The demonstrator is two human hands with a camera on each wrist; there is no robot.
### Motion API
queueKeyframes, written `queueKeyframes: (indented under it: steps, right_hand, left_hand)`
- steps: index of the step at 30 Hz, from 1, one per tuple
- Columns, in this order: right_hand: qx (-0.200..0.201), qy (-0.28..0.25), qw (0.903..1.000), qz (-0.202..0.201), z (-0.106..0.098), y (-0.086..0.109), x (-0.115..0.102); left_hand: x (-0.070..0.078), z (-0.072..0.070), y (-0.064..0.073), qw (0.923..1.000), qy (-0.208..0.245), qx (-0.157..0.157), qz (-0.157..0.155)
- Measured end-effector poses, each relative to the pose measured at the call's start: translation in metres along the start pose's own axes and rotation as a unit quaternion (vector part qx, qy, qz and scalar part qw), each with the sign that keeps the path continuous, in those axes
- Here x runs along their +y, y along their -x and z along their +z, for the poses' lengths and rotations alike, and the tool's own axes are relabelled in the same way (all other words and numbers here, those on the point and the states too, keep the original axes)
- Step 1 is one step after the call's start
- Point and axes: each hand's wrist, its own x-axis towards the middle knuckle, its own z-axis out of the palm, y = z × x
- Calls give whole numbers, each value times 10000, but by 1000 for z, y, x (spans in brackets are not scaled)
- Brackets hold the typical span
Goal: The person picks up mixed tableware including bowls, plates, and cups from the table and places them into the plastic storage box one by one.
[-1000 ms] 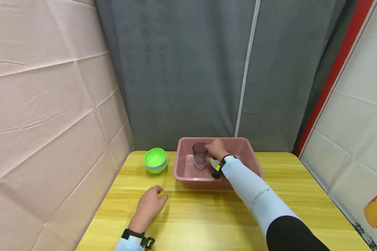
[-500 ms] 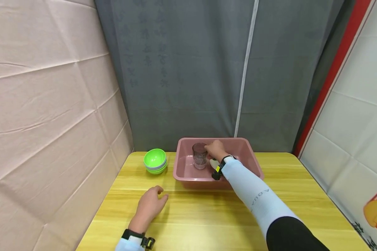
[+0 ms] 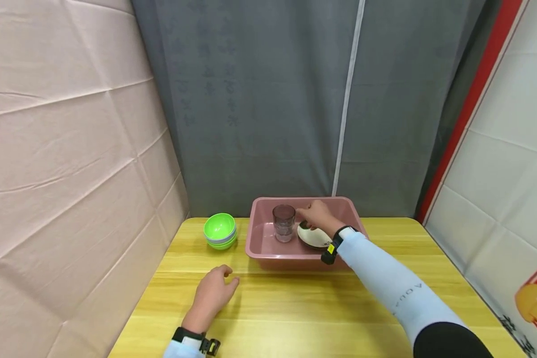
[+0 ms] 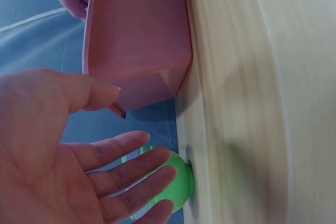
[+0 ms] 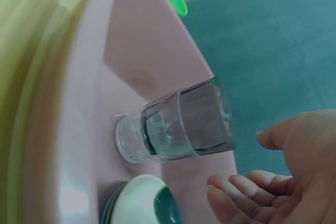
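In the head view, stacked drinking glasses [image 3: 284, 223] stand upright in the pink basin [image 3: 256, 251], a smoky one above a clear one. My right hand [image 3: 320, 217] is over the basin, just right of the glasses. The right wrist view shows a gap between its loosely bent fingers and the rim of the glasses [image 5: 181, 124]. Beneath that hand lies a white dish [image 3: 311, 237] with a dark patch, partly hidden. My left hand [image 3: 215, 293] hovers above the table, fingers relaxed and holding nothing. Nearest it are the basin and a stack of green and greyish bowls [image 3: 220, 229].
A yellow wood-grain table [image 3: 286, 308] bears everything. Behind it hangs a grey curtain [image 3: 259, 109]. Pale cloth [image 3: 71, 174] covers the left side, and a white panel [image 3: 501, 199] with a red edge stands at the right.
My right hand has let go of the glasses and drawn back to the right, uncovering more of the white dish. The glasses stay in the basin. My left hand has not moved.
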Motion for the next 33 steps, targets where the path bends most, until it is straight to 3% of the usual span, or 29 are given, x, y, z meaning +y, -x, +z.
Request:
queueKeyframes:
  steps: [6,14,26,33]
  right_hand:
    - [-148,233,9992,-296,-27,30,3]
    - [-8,337,9983,-472,-56,72,12]
    - [206,156,9992,-288,-90,143,32]
    - [321,31,9993,-207,-92,178,59]
  left_hand:
    - [4,-8,0,10000,-31,32,65]
    - [8,-9,-1,9998,-2,130,122]
    - [14,-7,-2,9996,24,158,221]
    - [16,-7,-2,9995,60,173,275]
